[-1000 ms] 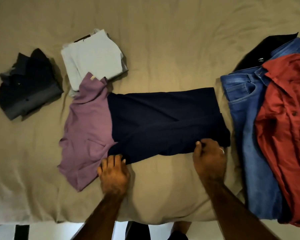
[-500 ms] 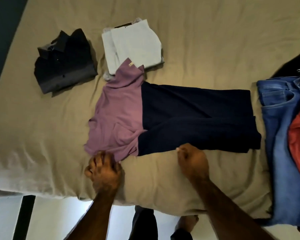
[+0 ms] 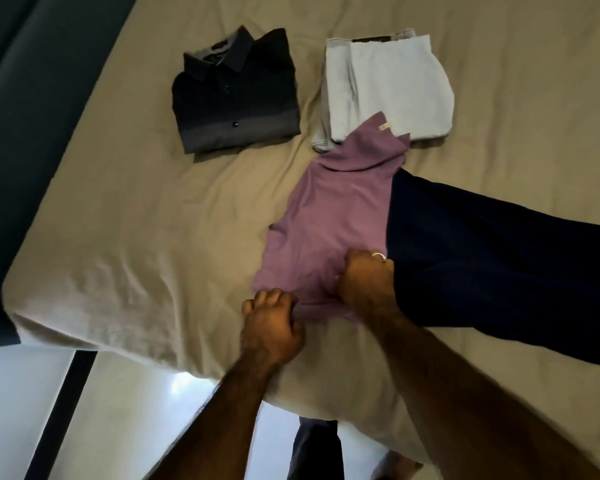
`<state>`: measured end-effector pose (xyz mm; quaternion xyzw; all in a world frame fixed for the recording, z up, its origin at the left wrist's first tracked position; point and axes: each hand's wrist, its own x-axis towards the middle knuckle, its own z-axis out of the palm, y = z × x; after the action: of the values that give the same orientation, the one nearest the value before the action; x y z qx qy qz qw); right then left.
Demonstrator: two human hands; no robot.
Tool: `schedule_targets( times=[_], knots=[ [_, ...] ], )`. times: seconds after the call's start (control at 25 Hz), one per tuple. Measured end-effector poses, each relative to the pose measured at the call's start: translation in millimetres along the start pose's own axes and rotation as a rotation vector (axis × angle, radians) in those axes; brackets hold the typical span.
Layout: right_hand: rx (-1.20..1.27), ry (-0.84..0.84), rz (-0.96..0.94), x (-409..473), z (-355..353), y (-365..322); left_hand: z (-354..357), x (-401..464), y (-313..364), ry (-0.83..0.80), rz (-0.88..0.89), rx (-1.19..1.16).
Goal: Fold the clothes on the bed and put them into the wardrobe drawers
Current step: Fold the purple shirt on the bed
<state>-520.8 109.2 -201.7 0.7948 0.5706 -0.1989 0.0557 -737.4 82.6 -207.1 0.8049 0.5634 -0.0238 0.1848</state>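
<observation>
Tan bed (image 3: 153,237), both hands (image 3: 272,327) gripping purple shirt (image 3: 329,216) hem

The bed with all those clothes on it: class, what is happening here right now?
A person is folding laundry on the bed. Both hands grip the near edge of a purple shirt: the left hand at its hem, the right hand beside a navy garment that lies over the shirt's right side. A dark button-up shirt and a pale grey garment lie folded farther back.
</observation>
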Motion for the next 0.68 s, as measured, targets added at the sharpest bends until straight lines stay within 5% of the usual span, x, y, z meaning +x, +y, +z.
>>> schedule_targets(
  times=[0.16,0.4,0.56,0.68],
  knots=[
    [0.027,0.261,-0.027,24,-16,-5,-6,10,-27,-0.024,0.078,-0.006],
    [0.245,0.457,-0.040,54,-54,-14,-22,34,-54,-0.019,-0.015,-0.428],
    [0.385,0.475,0.093,70,-65,-19,-37,59,-57,-0.215,-0.174,-0.375],
    [0.634,0.363,-0.010,72,-57,-24,-41,66,-56,-0.135,-0.281,-0.280]
  ],
)
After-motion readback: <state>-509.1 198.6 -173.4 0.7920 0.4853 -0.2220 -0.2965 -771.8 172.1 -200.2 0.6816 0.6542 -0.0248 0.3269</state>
